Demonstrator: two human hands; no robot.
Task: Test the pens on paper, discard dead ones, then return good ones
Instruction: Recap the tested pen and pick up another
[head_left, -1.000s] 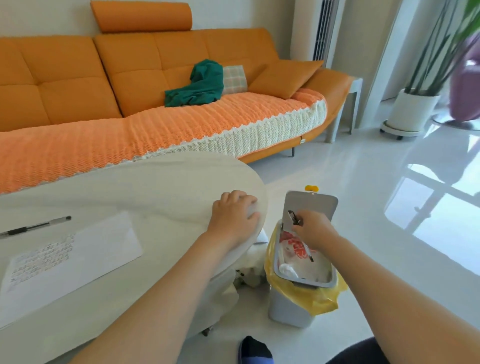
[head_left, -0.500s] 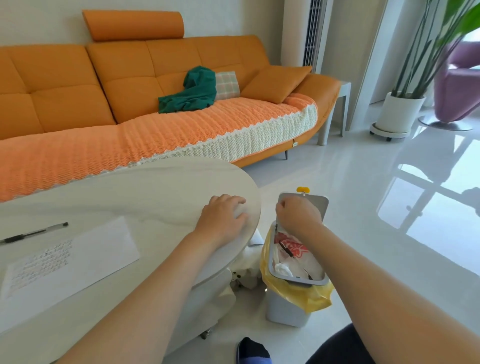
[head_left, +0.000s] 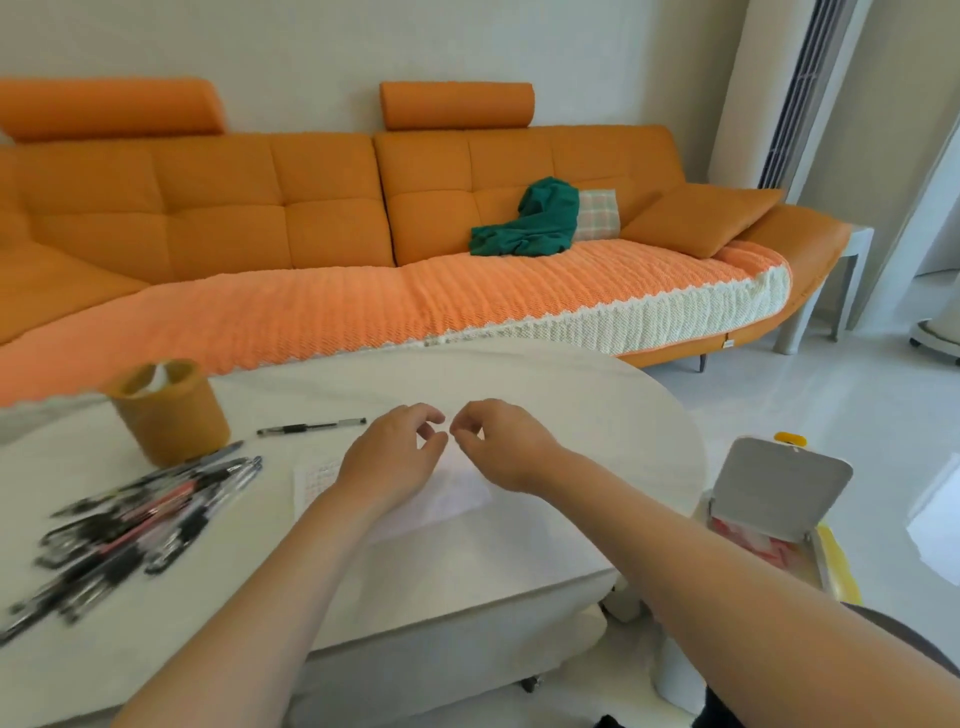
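My left hand (head_left: 392, 457) and my right hand (head_left: 501, 447) hover side by side over the sheet of paper (head_left: 457, 493) on the white table (head_left: 545, 415). Both are empty, with curled fingers held apart. A single black pen (head_left: 310, 427) lies just left of the hands. A blurred pile of several pens (head_left: 130, 519) is spread at the table's left. Behind the pile stands an orange pen cup (head_left: 169, 413). The bin (head_left: 779, 499), lid up and lined with a yellow bag, stands on the floor at the right of the table.
An orange sofa (head_left: 363, 218) with a green cloth (head_left: 530, 221) and cushions runs behind the table. A tall white air conditioner (head_left: 779, 88) stands at the back right. Glossy white floor (head_left: 831, 395) lies to the right.
My right hand left the bin and came back over the table. My left hand left the table's edge and moved to the paper. The view swung left, and the pen pile and cup came into sight.
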